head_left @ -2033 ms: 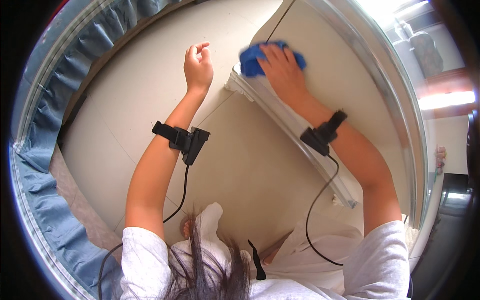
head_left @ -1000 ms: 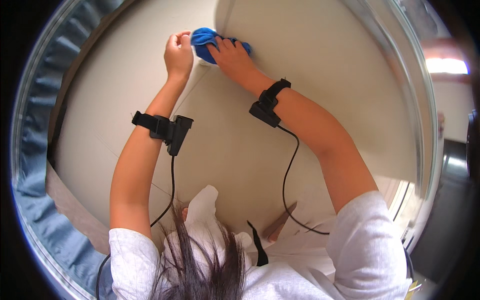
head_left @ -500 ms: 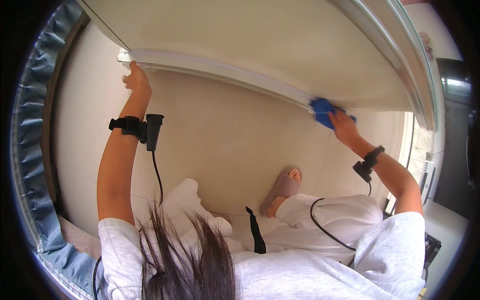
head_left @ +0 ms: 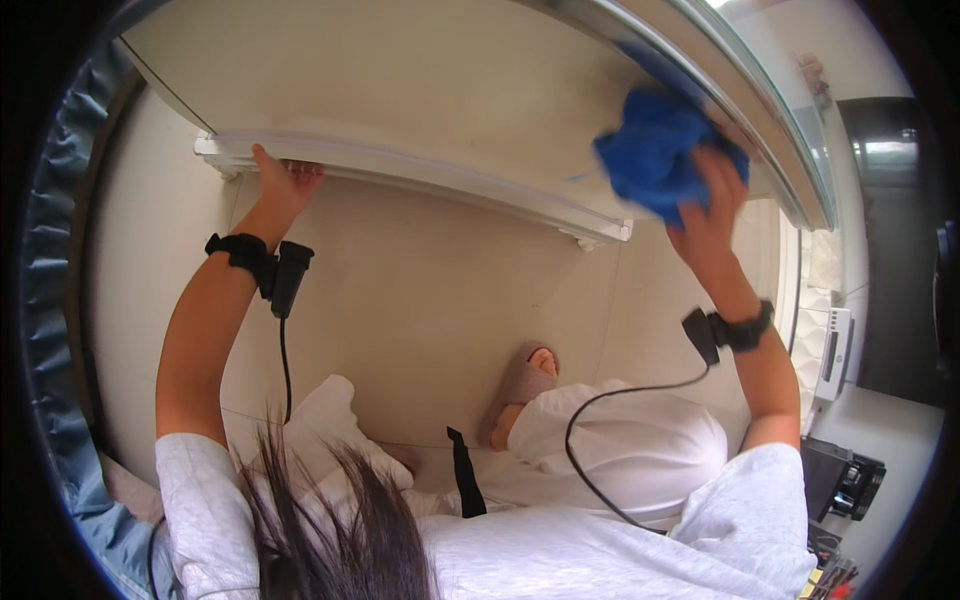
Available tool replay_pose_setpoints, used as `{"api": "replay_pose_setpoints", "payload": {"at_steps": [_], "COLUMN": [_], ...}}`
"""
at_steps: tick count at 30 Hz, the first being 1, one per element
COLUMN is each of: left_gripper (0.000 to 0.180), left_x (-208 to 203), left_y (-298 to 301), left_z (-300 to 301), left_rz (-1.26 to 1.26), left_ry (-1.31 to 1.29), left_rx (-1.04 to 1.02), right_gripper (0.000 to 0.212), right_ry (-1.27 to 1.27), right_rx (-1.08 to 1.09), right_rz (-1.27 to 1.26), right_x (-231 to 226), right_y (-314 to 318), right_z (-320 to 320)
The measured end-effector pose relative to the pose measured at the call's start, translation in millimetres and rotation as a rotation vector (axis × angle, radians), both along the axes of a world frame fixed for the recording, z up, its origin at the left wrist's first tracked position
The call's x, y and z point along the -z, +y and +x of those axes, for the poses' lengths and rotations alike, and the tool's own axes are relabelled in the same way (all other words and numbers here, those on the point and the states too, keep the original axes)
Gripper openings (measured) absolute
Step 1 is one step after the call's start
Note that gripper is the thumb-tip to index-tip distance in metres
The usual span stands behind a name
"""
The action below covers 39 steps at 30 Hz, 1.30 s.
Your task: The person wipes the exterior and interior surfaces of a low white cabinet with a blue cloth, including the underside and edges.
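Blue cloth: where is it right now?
In the head view, the blue cloth is upper right, bunched in the right hand against the pale panel, near its metal-edged right side.
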<state>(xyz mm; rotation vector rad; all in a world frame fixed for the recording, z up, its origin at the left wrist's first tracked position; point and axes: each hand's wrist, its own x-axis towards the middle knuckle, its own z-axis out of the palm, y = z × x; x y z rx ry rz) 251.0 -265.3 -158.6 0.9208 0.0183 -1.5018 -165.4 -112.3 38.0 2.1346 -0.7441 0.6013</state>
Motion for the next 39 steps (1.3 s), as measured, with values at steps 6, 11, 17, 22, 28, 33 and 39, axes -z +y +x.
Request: {"api": "replay_pose_setpoints", "payload": {"at_steps": [6,11,17,22,28,33,39], "left_gripper": [0.060,0.058,0.057,0.061,0.059,0.054,0.062], "left_x": [8.9,28.4,24.3,14.6,18.4,10.1,-26.6], "left_y": [-10.8,-17.5,-12.0,-2.1,3.6,5.0,27.9], "left_z": [-13.7,12.9,-6.2,-5.0,4.8,13.3,-6.0], "left_rz": [0.045,0.026,0.067,0.086,0.085,0.052,-0.605], "left_ry": [-0.046,-0.070,-0.030,-0.125,-0.220,-1.348,-1.770], "left_rx": [0.025,0.076,0.054,0.089,0.197,-0.100,0.019], "right_gripper": [0.011,0.007,0.009,0.012,0.011,0.024,0.011], "right_ry": [0.154,0.324,-0.008,-0.069,0.290,0.357,0.649], "right_rx": [0.139,-0.037,0.265,-0.066,-0.155,-0.038,0.081], "right_rz": [0.165,0.282,0.095,0.134,0.150,0.615,0.564], "right_x": [92.6,158.1,64.6,22.0,112.4,160.9,115.9], "right_y": [-69.8,-74.0,-30.0,-83.9,-132.3,-101.4,-55.5], "right_z": [73.9,42.5,-12.1,108.7,197.3,87.5,14.6]}}
